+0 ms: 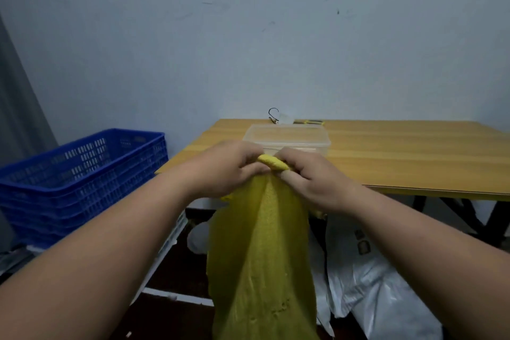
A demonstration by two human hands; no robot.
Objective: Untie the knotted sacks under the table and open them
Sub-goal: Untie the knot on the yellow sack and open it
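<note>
**Two hands at one knot, sack hanging below**

Both hands meet at the top of a yellow mesh sack [262, 257], held up in front of the counter [400, 157] rather than under it. The left hand [229, 168] has its fingers curled round the gathered neck just left of the knot [271, 162]. The right hand [311, 182] pinches the same bunched yellow roll from the other side. Neither hand is released; both are grasping the sack's neck.

The knot lies directly between the two sets of fingers, touching both, so neither hand is nearer. The rolled part runs roughly left to right across the gap between the hands, while the sack's long axis drops straight down from it towards the floor. In my judgement the next move turns on that crosswise roll: the fingers would need to work it apart along its own line, one hand steadying while the other loosens.

The knot appears not yet undone and the mouth is closed. A white sack [372, 279] lies on the floor under the counter, to the right of the yellow one. A clear plastic tub [289, 136] stands on the counter behind the hands; a blue crate [82, 179] stands to the left.
</note>
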